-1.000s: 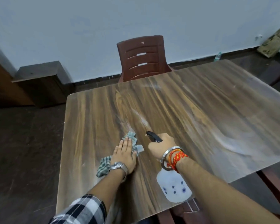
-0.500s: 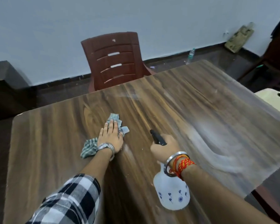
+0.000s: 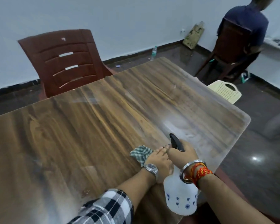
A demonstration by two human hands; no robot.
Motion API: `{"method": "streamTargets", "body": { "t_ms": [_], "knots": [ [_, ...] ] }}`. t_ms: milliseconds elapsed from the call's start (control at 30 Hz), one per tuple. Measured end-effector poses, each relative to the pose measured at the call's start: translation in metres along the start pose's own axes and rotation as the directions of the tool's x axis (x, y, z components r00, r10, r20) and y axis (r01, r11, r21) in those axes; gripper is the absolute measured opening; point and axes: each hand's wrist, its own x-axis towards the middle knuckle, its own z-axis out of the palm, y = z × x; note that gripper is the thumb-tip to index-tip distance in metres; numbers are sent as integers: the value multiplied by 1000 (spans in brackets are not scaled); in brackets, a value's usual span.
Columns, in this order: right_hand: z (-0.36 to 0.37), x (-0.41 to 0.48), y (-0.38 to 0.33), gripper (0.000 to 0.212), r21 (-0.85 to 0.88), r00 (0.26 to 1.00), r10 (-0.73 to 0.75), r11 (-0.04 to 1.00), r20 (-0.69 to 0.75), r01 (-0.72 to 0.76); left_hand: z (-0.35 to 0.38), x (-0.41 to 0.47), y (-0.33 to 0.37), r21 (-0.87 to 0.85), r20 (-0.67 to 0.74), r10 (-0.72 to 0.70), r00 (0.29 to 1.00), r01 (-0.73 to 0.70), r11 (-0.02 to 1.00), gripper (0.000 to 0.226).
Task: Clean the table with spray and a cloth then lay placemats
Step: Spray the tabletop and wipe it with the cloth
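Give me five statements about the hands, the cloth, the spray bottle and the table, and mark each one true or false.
1. The right hand holds the spray bottle. True.
2. The left hand presses flat on a checked cloth. True.
3. Placemats already lie on the table. False: no placemats are on it, only the cloth and the hands.
4. The spray bottle stands on the table by itself. False: it is gripped and held up at the near edge, nozzle pointing across the tabletop.
5. A brown chair stands at the table's far side. True.
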Motion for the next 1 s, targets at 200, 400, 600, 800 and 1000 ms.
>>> {"method": "streamTargets", "body": {
  "t_ms": [200,400,600,800,1000],
  "knots": [
    [-24,17,26,13,-32,998,-7,999,68,9,-17,38,-79,-88,-136,-295,946,285,955,63],
    [-43,37,52,6,-29,988,4,1000,152,1,-24,-30,-203,-218,-202,-776,597,745,630,63],
    [-17,36,46,6,-55,945,-168,980,282,191,8,-156,-187,-271,-106,-951,289,912,307,64],
    [12,-3,32,14,31,905,-241,969,351,246,46,-99,9,-175,-121,-721,682,700,692,65],
    [51,-60,34,18,-5,793,-261,949,551,316,76,-213,46,-297,-120,-903,412,853,429,65]
  ]
}}
